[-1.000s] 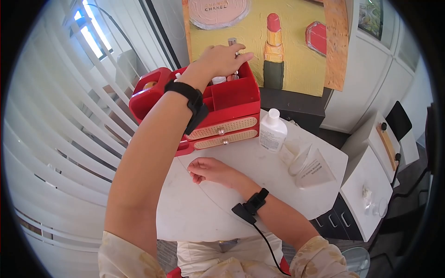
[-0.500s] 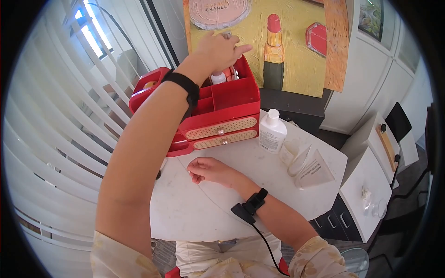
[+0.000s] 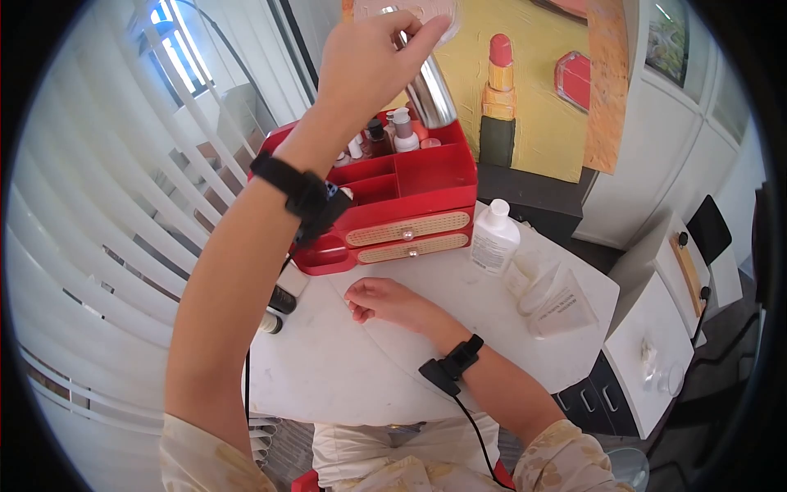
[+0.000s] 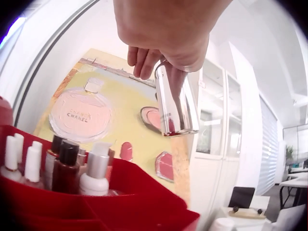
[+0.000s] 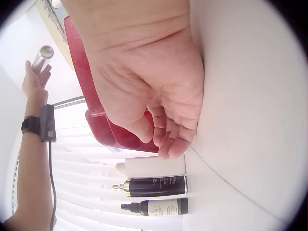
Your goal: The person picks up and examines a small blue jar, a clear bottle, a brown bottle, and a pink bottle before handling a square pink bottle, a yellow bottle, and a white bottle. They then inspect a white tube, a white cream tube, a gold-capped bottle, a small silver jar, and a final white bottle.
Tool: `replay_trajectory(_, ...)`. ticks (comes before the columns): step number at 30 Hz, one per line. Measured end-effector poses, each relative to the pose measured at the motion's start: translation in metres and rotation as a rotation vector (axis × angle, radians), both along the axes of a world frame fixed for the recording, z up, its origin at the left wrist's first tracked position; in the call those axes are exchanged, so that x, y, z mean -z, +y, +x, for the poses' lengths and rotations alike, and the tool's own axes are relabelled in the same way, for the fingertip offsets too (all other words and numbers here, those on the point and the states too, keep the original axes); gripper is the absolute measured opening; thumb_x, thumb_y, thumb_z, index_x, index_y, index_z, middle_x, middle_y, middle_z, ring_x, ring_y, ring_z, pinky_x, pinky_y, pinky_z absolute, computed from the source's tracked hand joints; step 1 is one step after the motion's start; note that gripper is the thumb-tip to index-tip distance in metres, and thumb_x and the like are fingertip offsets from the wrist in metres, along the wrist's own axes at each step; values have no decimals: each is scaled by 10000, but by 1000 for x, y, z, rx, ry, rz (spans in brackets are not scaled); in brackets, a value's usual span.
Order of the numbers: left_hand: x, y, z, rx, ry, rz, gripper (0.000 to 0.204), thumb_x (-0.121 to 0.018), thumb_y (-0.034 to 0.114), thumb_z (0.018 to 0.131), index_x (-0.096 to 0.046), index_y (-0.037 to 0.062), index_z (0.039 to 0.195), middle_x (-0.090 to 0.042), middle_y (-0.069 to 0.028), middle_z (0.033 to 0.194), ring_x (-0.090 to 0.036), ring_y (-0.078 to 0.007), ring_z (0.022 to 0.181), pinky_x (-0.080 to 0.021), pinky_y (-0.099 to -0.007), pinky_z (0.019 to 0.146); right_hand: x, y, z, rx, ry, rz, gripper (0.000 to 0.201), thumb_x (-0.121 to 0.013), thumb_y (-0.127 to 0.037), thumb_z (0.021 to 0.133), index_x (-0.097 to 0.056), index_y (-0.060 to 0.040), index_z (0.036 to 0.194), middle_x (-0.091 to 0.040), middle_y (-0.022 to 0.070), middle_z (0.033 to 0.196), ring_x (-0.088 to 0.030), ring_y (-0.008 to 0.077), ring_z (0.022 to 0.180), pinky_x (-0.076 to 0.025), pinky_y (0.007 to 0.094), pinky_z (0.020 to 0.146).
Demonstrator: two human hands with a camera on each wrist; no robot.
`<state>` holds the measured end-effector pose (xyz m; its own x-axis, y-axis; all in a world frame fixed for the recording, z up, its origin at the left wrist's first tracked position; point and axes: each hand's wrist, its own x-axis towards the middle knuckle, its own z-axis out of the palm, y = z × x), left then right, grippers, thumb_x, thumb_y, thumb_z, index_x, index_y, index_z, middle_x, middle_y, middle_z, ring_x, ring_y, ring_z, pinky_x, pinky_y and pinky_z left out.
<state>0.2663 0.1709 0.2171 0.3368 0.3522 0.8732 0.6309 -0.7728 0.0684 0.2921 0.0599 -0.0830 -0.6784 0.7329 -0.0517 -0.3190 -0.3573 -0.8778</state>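
My left hand (image 3: 361, 66) grips a shiny silver cylindrical bottle (image 3: 432, 94) by its upper end, above the red cosmetics organizer (image 3: 434, 168). In the left wrist view the silver bottle (image 4: 175, 103) hangs tilted from the fingers, clear of the organizer. Small bottles stand in the organizer's back compartment, among them a white pump bottle (image 4: 95, 173) and a dark-capped bottle (image 4: 66, 168). On the white table (image 3: 328, 369) rests my right hand (image 3: 398, 305), its fingers loosely curled around nothing, in front of the organizer.
A white bottle (image 3: 496, 238) and a translucent tube (image 3: 566, 307) stand right of the organizer. Left of it are a black bottle (image 5: 156, 186) and a labelled spray bottle (image 5: 161, 207). Behind rises a painted canvas (image 3: 545, 135); blinds (image 3: 106, 271) line the left side.
My left hand has risen out of the organizer's back compartment, lifting the silver bottle with it. The head view has shifted slightly. My right hand stays on the table.
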Motion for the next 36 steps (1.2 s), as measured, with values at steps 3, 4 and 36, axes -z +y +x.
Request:
replay_trajectory(3,8,-37,-15,127,-148,-141,415,-717,445,950,-764,39,881,-639,-5,628,-540,-47,522,-429,-258,508,1,1,1,-8,-7,1,220,-594,-222,1060,-610,-17,1138,-626,46,1007,-633,156,913,-544,312,854)
replay_trajectory(4,9,-57,-22,123,-163,-186,397,-727,418,951,-757,28,880,-646,-5,643,-538,-45,537,-428,-249,522,1,1,2,-7,-15,3,217,-595,-220,1060,-609,-17,1137,-627,46,1007,-633,157,914,-543,311,852)
replay_trajectory(36,215,-139,-175,-206,-70,-573,447,-713,104,928,-538,96,1339,-600,-189,1233,-652,-386,966,-527,-438,840,-8,-3,6,-1,20,-15,233,-575,-229,1071,-608,-19,1166,-631,38,1039,-629,134,927,-530,290,870)
